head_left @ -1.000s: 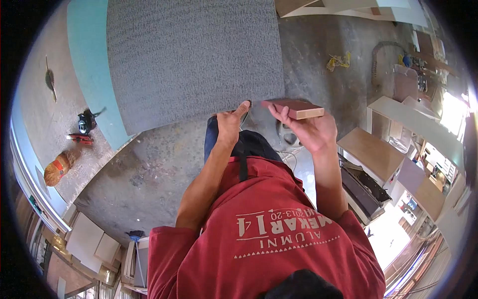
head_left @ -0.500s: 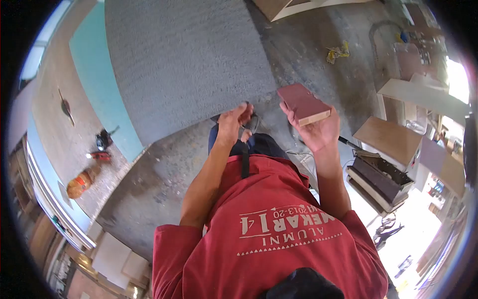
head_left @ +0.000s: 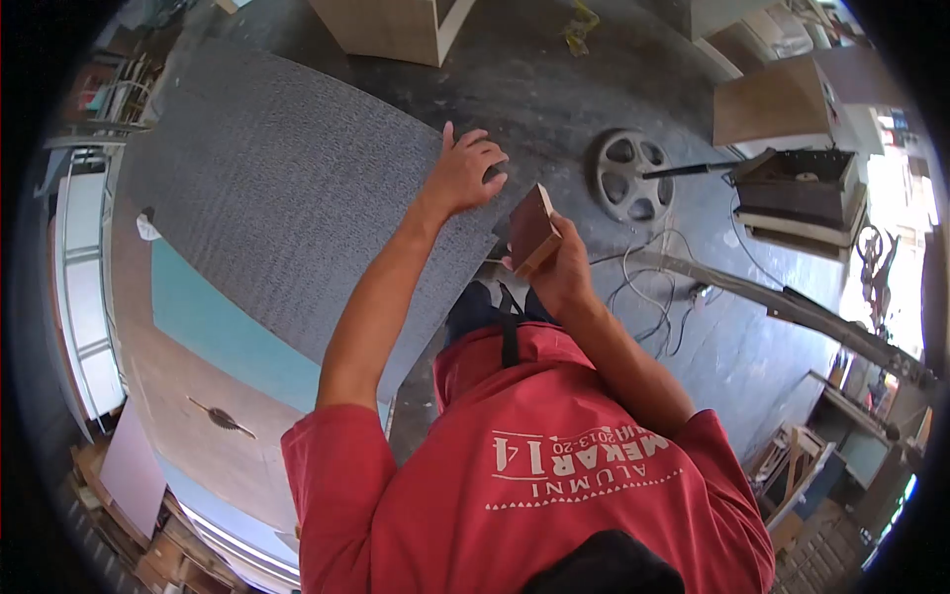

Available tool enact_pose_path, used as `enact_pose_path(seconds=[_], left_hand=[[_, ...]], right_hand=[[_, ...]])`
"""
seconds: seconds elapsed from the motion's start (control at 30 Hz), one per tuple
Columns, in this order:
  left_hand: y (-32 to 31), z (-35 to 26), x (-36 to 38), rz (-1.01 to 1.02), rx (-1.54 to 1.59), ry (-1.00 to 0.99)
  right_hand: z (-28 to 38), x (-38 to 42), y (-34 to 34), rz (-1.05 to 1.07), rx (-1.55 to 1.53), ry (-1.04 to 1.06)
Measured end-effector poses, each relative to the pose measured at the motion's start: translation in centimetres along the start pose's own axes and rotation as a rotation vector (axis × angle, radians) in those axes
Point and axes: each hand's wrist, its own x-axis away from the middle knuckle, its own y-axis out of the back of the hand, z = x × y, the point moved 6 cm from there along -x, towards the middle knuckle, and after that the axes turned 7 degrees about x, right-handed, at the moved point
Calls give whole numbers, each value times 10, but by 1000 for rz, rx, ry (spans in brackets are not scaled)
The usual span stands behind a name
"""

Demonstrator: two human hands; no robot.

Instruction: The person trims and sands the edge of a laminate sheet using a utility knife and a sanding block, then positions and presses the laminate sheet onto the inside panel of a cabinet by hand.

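A sanding block (head_left: 531, 230), a wooden block faced with reddish-brown paper, is gripped in my right hand (head_left: 566, 272) just off the near right corner of the board. My left hand (head_left: 465, 175) reaches over the right edge of a large grey textured board (head_left: 267, 178). Its fingers are spread and hold nothing. The board lies flat on the worktable, over a teal strip (head_left: 213, 327).
On the brown tabletop (head_left: 168, 386) lies a dark pointed tool (head_left: 223, 419). A round spoked base (head_left: 633, 176) stands on the floor to the right, with loose cables (head_left: 648, 272) near it. Beyond the board is a wooden cabinet (head_left: 386, 30).
My view has turned to the right along the board. My left hand has opened and stretched forward over the board's edge. The sanding block has tilted upright in my right hand, nearer my body.
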Motion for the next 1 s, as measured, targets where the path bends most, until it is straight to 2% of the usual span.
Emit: enact_pose_path(seconds=[0.03, 0.07, 0.13, 0.23, 0.43, 0.53, 0.63, 0.73, 0.83, 1.0], left_hand=[[-15, 6, -1, 146, -16, -13], [-18, 9, -1, 158, -2, -24], [-29, 23, -3, 320, 52, 111], [-37, 29, -3, 261, 141, 104], [-38, 29, 2, 185, 178, 149], [-33, 22, 0, 200, 182, 127], [-34, 22, 5, 180, 169, 137], [-36, 23, 6, 180, 185, 146], [-33, 20, 6, 149, 178, 114], [-34, 22, 7, 167, 194, 149]], right_hand=[[-4, 3, -7, -88, 7, 68], [-10, 4, -15, -106, -1, 73], [-14, 2, -25, -211, 14, 107], [-9, -26, -20, -130, 74, 108], [-25, 2, -41, -193, 169, 217], [-6, -26, -27, -266, 162, 223], [-3, -17, -38, -163, 266, 237], [-28, 5, -47, -166, 254, 262], [-7, -21, -35, -235, 215, 321], [-28, 3, -47, -289, 276, 220]])
